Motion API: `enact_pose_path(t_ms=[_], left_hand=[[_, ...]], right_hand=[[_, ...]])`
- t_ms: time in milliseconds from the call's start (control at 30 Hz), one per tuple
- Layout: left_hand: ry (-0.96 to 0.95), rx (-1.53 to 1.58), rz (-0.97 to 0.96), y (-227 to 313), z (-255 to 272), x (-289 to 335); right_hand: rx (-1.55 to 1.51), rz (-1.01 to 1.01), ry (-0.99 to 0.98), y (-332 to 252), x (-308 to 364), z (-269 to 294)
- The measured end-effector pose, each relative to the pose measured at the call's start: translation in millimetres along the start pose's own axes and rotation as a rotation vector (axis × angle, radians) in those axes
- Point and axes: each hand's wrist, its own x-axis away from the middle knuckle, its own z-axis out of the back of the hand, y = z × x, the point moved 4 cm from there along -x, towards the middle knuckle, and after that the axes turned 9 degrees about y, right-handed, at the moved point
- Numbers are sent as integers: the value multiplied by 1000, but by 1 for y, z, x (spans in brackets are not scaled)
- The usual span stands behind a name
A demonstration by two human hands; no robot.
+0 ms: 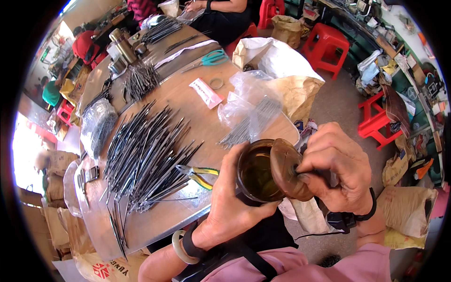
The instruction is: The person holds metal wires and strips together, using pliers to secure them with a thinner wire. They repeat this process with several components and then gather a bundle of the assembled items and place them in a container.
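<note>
My left hand (pixel 230 202) is wrapped round a dark brown lidded cup (pixel 242 181), tilted so that greenish-brown liquid with leaves shows inside. Pinched by its knob, the round brown lid (pixel 285 169) is in my right hand (pixel 336 164). It stands tipped up at the cup's right rim, leaving the left part of the mouth uncovered. Just left of the cup, pliers (pixel 197 176) with yellow-and-black handles lie on the wooden table (pixel 176 101). Beyond them spreads a large pile of thin dark metal strips (pixel 145 157).
A clear plastic bag of thin rods (pixel 251 117), a pink-and-white packet (pixel 206 93) and teal-handled scissors (pixel 211 58) lie farther back. A metal flask (pixel 123 45) stands at the far left. Red stools (pixel 326 44) and sacks (pixel 406 211) are on the right. Another person (pixel 228 19) sits across the table.
</note>
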Motion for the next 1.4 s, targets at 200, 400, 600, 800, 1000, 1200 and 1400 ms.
enact_pose_path(t_ms=[200,400,600,800,1000,1200,1400], left_hand=[[-25,-76,-63,-2,4,0],[-34,-140,-83,-3,3,-1],[-27,-145,-68,-2,1,-2],[-8,-92,-48,-5,2,-9],[139,-54,-19,-9,28,-48],[304,-17,-34,-17,64,-144],[488,-141,-103,-53,108,-254]], right_hand=[[140,137,-134,-5,-11,-14],[215,251,-220,-2,-4,-29],[211,257,-224,-1,-3,-30],[188,222,-91,3,-5,-22],[63,-32,103,11,37,-3],[-196,-311,-94,4,146,-99],[-296,-379,-366,4,210,-166]])
